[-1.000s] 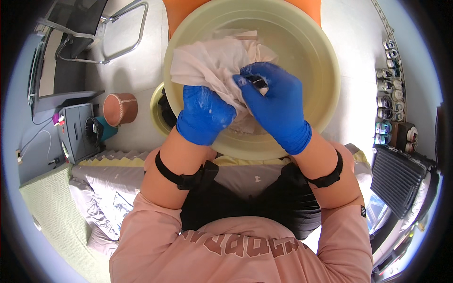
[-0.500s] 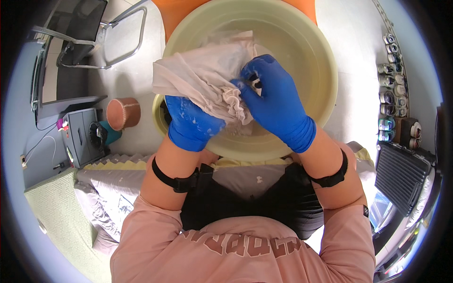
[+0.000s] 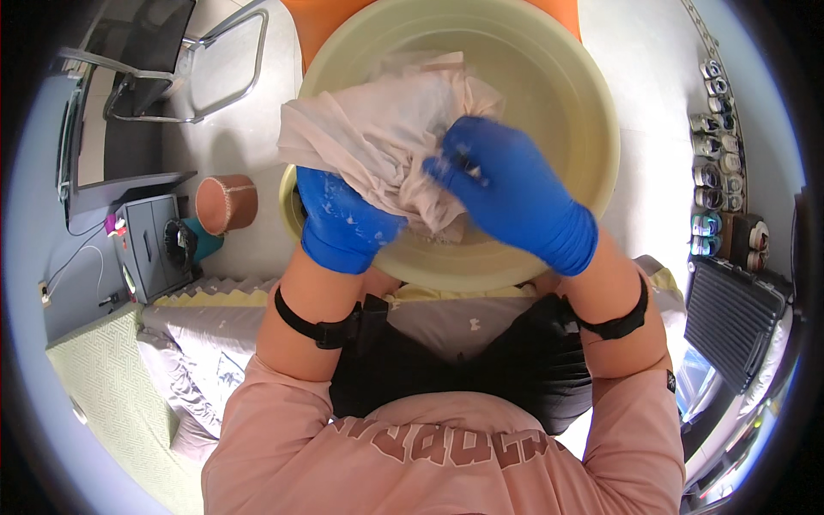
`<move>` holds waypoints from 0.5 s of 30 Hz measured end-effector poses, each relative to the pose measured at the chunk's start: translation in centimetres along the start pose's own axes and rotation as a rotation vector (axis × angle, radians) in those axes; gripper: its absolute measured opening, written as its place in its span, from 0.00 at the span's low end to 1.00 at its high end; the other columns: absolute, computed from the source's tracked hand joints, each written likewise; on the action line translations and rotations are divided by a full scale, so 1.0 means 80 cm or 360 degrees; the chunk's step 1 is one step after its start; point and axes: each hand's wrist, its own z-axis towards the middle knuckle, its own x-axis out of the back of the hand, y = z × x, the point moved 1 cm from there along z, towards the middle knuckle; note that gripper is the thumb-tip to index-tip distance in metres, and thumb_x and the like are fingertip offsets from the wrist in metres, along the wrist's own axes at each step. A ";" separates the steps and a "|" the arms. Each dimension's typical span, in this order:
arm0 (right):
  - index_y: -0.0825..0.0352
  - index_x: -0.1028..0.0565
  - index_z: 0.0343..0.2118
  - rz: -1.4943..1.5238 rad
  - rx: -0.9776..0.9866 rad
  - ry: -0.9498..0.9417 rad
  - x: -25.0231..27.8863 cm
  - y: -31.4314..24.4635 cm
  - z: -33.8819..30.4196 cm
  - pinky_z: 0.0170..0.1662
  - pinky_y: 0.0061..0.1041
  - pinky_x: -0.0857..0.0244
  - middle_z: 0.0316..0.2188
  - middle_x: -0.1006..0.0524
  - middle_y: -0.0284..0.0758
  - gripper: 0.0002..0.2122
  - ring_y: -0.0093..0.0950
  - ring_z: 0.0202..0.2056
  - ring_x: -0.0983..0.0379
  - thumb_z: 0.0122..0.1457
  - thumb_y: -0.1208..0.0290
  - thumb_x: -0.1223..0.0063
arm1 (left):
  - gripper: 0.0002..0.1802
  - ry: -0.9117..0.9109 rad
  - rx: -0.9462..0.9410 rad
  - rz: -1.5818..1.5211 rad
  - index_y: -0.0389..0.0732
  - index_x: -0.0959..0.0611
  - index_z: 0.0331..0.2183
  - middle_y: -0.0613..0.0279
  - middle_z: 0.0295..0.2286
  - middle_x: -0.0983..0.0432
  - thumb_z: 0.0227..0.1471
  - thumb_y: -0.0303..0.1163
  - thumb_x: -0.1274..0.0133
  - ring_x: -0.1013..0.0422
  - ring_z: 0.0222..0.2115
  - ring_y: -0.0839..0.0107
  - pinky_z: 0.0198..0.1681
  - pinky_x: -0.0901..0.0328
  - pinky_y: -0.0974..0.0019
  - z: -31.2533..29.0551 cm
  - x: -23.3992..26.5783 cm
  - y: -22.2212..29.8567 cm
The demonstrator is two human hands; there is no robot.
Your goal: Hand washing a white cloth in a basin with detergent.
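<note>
A wet, pale pink cloth garment (image 3: pixel 360 124) lies bunched over the water in a large cream-yellow basin (image 3: pixel 592 184). My left hand (image 3: pixel 343 225), in a blue rubber glove flecked with suds, grips the cloth from below; its fingertips are hidden under the folds. In a matching glove, my right hand (image 3: pixel 515 184) is closed at the garment's gathered right side, slightly blurred. Something small and dark with a whitish part shows between its thumb and fingers, too unclear to name. Cloudy water (image 3: pixel 541 112) fills the basin around the cloth.
The basin stands on an orange support (image 3: pixel 322 17). Behind its left side is a second yellowish basin (image 3: pixel 288 206), partly covered. A brown bin (image 3: pixel 227 204), a grey cabinet (image 3: pixel 150 240) and a metal-framed chair (image 3: pixel 232 64) are leftward. Shoes (image 3: pixel 711 150) and a black suitcase (image 3: pixel 734 322) line the right.
My right hand has shifted a little to the right and down, its wrist swinging outward. The garment's right part has spread rightward slightly. My left hand has barely moved.
</note>
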 end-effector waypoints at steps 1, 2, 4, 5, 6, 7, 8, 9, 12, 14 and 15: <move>0.69 0.26 0.30 0.0046 -0.0050 0.0186 0.006 0.009 0.004 0.34 0.36 0.34 0.26 0.26 0.44 0.12 0.41 0.28 0.28 0.58 0.62 0.46 | 0.31 -0.0007 0.0008 -0.0005 0.44 0.42 0.61 0.54 0.58 0.41 0.63 0.50 0.69 0.41 0.57 0.57 0.62 0.48 0.57 0.001 0.001 0.001; 0.70 0.26 0.30 0.0090 -0.0098 0.0373 0.013 0.019 0.008 0.35 0.36 0.34 0.26 0.26 0.44 0.12 0.42 0.28 0.28 0.59 0.64 0.47 | 0.31 -0.0005 0.0008 -0.0008 0.44 0.42 0.61 0.54 0.58 0.41 0.63 0.50 0.69 0.41 0.57 0.57 0.62 0.48 0.57 0.002 -0.005 -0.001; 0.70 0.28 0.28 -0.0034 0.0069 0.0524 0.036 0.034 0.013 0.32 0.34 0.35 0.23 0.27 0.44 0.11 0.38 0.25 0.30 0.60 0.66 0.48 | 0.35 0.0313 0.0351 -0.1418 0.44 0.29 0.55 0.56 0.51 0.30 0.50 0.53 0.46 0.36 0.54 0.57 0.55 0.39 0.54 0.004 -0.021 -0.009; 0.70 0.28 0.27 -0.0018 -0.0059 0.0691 0.044 0.046 0.016 0.31 0.32 0.37 0.21 0.28 0.42 0.11 0.35 0.23 0.32 0.61 0.66 0.48 | 0.35 0.0315 0.0350 -0.1422 0.44 0.29 0.55 0.56 0.51 0.30 0.50 0.53 0.46 0.36 0.54 0.57 0.55 0.39 0.54 0.007 -0.022 -0.005; 0.71 0.29 0.26 -0.0002 -0.0188 0.0858 0.049 0.053 0.018 0.29 0.31 0.38 0.19 0.29 0.41 0.12 0.33 0.21 0.34 0.61 0.67 0.48 | 0.33 0.0280 0.0552 -0.2063 0.42 0.31 0.56 0.55 0.52 0.31 0.54 0.50 0.50 0.37 0.55 0.58 0.57 0.41 0.55 0.011 -0.022 -0.001; 0.71 0.29 0.26 0.0003 -0.0186 0.0854 0.049 0.054 0.020 0.29 0.31 0.38 0.19 0.29 0.41 0.12 0.33 0.21 0.34 0.61 0.67 0.48 | 0.31 0.0236 0.0761 -0.2694 0.41 0.33 0.57 0.54 0.54 0.33 0.57 0.48 0.54 0.38 0.56 0.58 0.59 0.42 0.55 0.013 -0.019 0.003; 0.71 0.29 0.25 -0.0029 -0.0173 0.0962 0.049 0.054 0.021 0.28 0.30 0.39 0.17 0.30 0.39 0.13 0.30 0.20 0.36 0.61 0.67 0.48 | 0.29 0.0180 0.0972 -0.3324 0.40 0.34 0.58 0.53 0.55 0.35 0.61 0.45 0.58 0.39 0.57 0.59 0.60 0.43 0.55 0.013 -0.019 0.005; 0.71 0.29 0.24 -0.0061 -0.0161 0.1071 0.049 0.054 0.022 0.26 0.29 0.41 0.16 0.32 0.38 0.13 0.28 0.19 0.38 0.61 0.67 0.47 | 0.29 0.0185 0.0975 -0.3320 0.40 0.34 0.58 0.53 0.55 0.35 0.61 0.45 0.58 0.39 0.57 0.59 0.60 0.43 0.55 0.012 -0.018 0.005; 0.72 0.29 0.24 -0.0118 -0.0174 0.1047 0.061 0.056 0.018 0.26 0.29 0.39 0.16 0.31 0.37 0.16 0.27 0.19 0.36 0.58 0.62 0.42 | 0.27 0.0106 0.1000 -0.3386 0.37 0.36 0.59 0.52 0.57 0.37 0.64 0.41 0.66 0.41 0.58 0.58 0.62 0.45 0.54 0.011 -0.026 -0.002; 0.71 0.28 0.24 -0.0175 -0.0189 0.0816 0.074 0.053 0.015 0.27 0.28 0.38 0.16 0.30 0.37 0.17 0.26 0.20 0.35 0.55 0.59 0.39 | 0.19 0.0199 0.1396 -0.3108 0.39 0.26 0.49 0.58 0.45 0.25 0.61 0.38 0.59 0.29 0.46 0.63 0.53 0.35 0.62 0.007 -0.036 -0.026; 0.71 0.27 0.24 -0.0232 -0.0201 0.0585 0.080 0.050 0.014 0.28 0.27 0.37 0.17 0.29 0.37 0.19 0.26 0.21 0.34 0.52 0.56 0.36 | 0.19 0.0196 0.1396 -0.3112 0.39 0.26 0.49 0.58 0.45 0.25 0.61 0.38 0.59 0.29 0.46 0.63 0.53 0.35 0.62 0.005 -0.040 -0.040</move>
